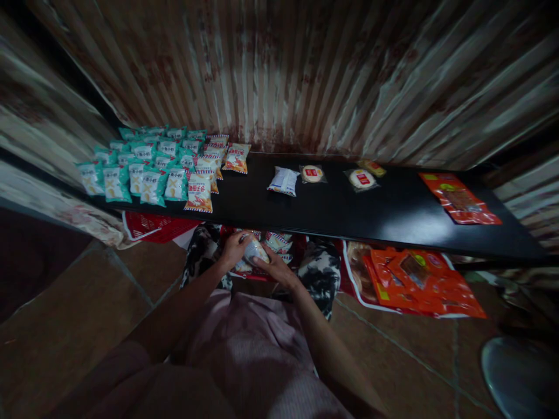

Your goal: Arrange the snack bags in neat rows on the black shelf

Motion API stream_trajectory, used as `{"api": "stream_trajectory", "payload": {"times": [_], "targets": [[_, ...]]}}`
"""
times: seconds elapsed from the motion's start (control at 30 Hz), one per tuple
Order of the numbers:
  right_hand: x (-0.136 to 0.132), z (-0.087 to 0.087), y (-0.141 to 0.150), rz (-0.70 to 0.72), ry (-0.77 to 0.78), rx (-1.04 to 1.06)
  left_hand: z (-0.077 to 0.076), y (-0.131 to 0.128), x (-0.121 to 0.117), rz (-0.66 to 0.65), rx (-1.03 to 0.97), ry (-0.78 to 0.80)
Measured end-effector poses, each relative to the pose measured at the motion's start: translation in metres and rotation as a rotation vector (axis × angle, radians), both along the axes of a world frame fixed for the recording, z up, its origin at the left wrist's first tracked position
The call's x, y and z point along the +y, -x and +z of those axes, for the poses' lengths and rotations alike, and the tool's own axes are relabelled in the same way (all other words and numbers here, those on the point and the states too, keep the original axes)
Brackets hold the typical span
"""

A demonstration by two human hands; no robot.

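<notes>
Both my hands meet below the front edge of a black shelf (pixel 393 215), over a red basket (pixel 262 273) of snack packets between my knees. My left hand (pixel 233 249) and my right hand (pixel 276 269) are both closed around one small pale snack packet (pixel 255 251), held just above the basket. On the shelf's left end lie rows of teal snack packets (pixel 140 169) and beside them several orange-and-white packets (pixel 205 180).
Mid-shelf lie a white packet (pixel 283 180) and two round wrapped cakes (pixel 312 173) (pixel 361 179); orange-red packets (pixel 458 201) sit at the right end. A tray of orange packets (pixel 414 282) and a second red basket (pixel 148 228) stand on the tiled floor. Corrugated metal wall behind.
</notes>
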State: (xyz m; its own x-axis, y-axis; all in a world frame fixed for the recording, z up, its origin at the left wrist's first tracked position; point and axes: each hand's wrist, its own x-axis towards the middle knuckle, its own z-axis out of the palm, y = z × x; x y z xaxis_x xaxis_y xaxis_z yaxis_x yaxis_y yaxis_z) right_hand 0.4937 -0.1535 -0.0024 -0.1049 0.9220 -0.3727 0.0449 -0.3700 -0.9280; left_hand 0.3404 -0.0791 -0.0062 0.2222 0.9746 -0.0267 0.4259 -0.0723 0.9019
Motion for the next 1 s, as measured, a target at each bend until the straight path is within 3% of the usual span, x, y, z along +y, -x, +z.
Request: {"api": "stream_trajectory", "payload": {"times": [0.13,0.3,0.53,0.77,1.0], "targets": [[-0.005,0.008,0.006,-0.07,-0.079,0.049,0.006,-0.001,0.003,0.066,0.001,0.018],[-0.008,0.01,0.011,-0.196,0.043,0.236,0.014,0.001,0.009,0.081,0.022,0.014],[-0.009,0.006,0.007,-0.337,0.149,0.468,0.009,0.005,0.019,0.043,-0.053,0.093],[-0.007,-0.007,0.002,-0.467,0.186,0.497,0.009,0.01,0.023,-0.058,-0.144,0.181],[-0.004,-0.009,-0.001,-0.577,0.163,0.556,0.01,0.009,0.013,-0.041,-0.266,0.27]]}}
